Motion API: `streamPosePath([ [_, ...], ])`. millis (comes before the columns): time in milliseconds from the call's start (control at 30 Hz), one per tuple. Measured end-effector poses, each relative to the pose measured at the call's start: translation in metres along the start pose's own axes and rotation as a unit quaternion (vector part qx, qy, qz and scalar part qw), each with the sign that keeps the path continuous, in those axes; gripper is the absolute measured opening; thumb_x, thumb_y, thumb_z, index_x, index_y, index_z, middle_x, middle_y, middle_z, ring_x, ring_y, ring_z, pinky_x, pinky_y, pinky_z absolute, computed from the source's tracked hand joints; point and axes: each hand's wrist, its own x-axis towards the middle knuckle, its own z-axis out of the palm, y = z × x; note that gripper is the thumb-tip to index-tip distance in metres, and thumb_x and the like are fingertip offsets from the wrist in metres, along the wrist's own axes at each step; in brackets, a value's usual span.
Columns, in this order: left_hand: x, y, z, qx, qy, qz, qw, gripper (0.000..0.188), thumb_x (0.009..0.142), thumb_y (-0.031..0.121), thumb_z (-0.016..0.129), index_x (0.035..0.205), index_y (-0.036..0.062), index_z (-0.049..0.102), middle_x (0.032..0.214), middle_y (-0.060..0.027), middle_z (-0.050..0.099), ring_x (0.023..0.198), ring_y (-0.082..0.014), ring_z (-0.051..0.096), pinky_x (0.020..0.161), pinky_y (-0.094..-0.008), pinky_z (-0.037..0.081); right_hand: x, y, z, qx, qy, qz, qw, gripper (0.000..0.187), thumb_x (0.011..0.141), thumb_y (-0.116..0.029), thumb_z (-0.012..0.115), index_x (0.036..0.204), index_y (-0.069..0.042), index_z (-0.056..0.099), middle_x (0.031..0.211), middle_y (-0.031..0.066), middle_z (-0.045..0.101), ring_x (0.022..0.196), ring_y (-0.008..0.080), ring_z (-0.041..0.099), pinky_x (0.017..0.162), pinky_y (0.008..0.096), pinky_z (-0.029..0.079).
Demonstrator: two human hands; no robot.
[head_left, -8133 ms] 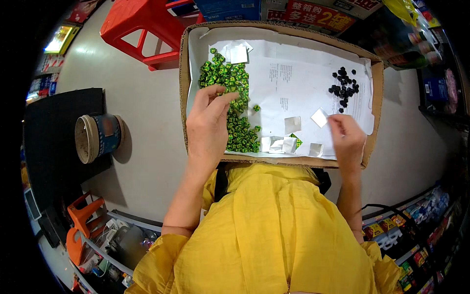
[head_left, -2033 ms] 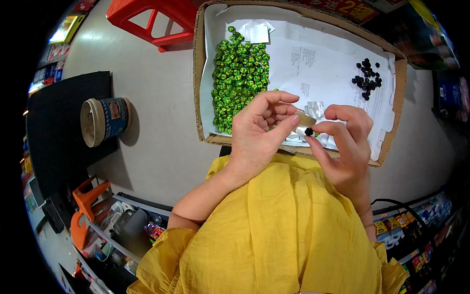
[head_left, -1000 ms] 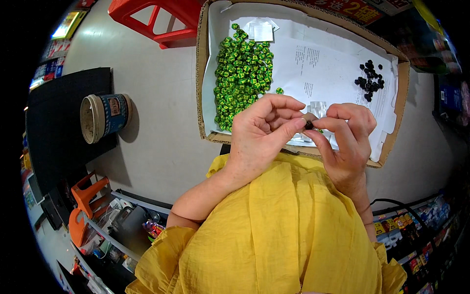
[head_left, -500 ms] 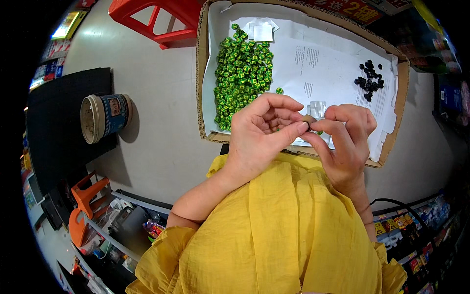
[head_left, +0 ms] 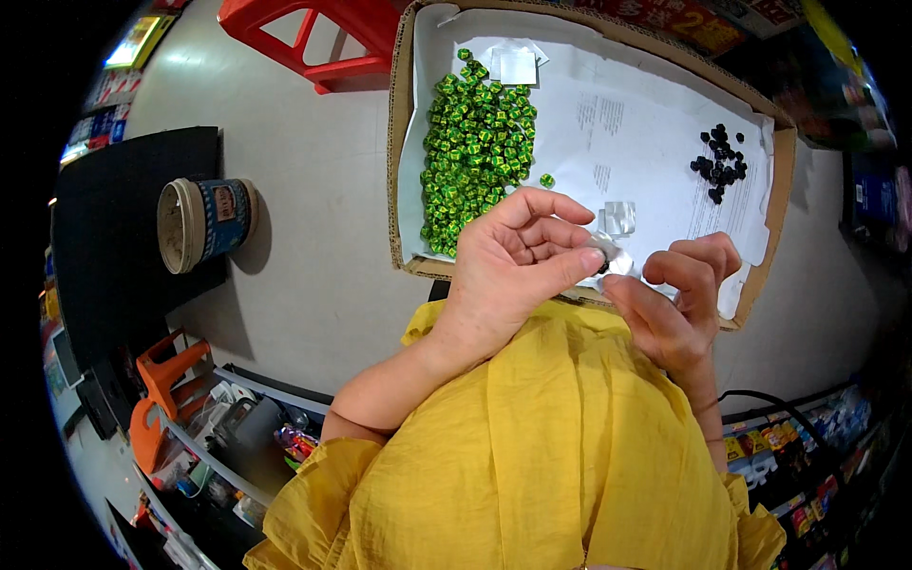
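Note:
My left hand [head_left: 518, 261] pinches a small silver foil wrapper [head_left: 620, 258] between thumb and index finger, above the near edge of a cardboard tray [head_left: 403, 142]. A small dark piece [head_left: 602, 268] shows on the foil by the thumb tip, partly hidden. My right hand [head_left: 682, 306] is beside the foil, its thumb close to the dark piece and its bent fingers apart from the thumb. Inside the tray, a heap of green-wrapped pieces [head_left: 475, 142] lies at the left and a small cluster of black pieces [head_left: 719, 169] at the right.
Square foil sheets [head_left: 620, 218] lie just beyond my hands, with more silver sheets [head_left: 515, 66] at the far side. One green piece [head_left: 547, 180] sits apart from the heap. Left of the tray are a red stool [head_left: 347, 71] and a tub [head_left: 214, 218]; shelves flank me.
My right hand has moved down and away from the left fingertips, its fingers spreading. The foil and dark piece now show at the left thumb. The tray appears shifted slightly right.

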Motion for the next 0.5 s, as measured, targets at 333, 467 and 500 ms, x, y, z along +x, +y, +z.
streamPosePath([
  [333, 0.001, 0.004, -0.002, 0.083, -0.02, 0.03, 0.996, 0.026, 0.075, -0.004, 0.067, 0.097, 0.0013, 0.054, 0.08, -0.0045, 0.064, 0.073, -0.0073, 0.059, 0.066, -0.0188, 0.046, 0.01, -0.011, -0.003, 0.059, -0.028, 0.116, 0.991, 0.022, 0.06, -0.007, 0.072, 0.076, -0.01, 0.058, 0.079, -0.0002, 0.045, 0.079, 0.0172, 0.044, 0.075, 0.0338, 0.027],
  [467, 0.001, 0.01, -0.003, 0.099, -0.028, 0.018, 0.995, 0.024, 0.075, -0.003, 0.068, 0.094, 0.0011, 0.055, 0.079, -0.0039, 0.064, 0.072, -0.007, 0.059, 0.067, -0.0193, 0.047, 0.013, -0.015, 0.002, 0.18, -0.004, 0.24, 0.954, 0.023, 0.063, -0.003, 0.072, 0.08, -0.008, 0.056, 0.082, 0.0032, 0.048, 0.077, 0.0194, 0.045, 0.075, 0.031, 0.032],
  [500, 0.0, 0.011, -0.003, 0.098, -0.027, 0.021, 0.995, 0.024, 0.075, -0.003, 0.068, 0.094, 0.0011, 0.055, 0.079, -0.0039, 0.064, 0.072, -0.007, 0.059, 0.067, -0.0193, 0.047, 0.015, -0.015, 0.003, 0.27, 0.025, 0.296, 0.916, 0.024, 0.064, -0.003, 0.073, 0.081, -0.006, 0.056, 0.081, 0.0042, 0.049, 0.077, 0.0192, 0.046, 0.073, 0.0293, 0.035],
])
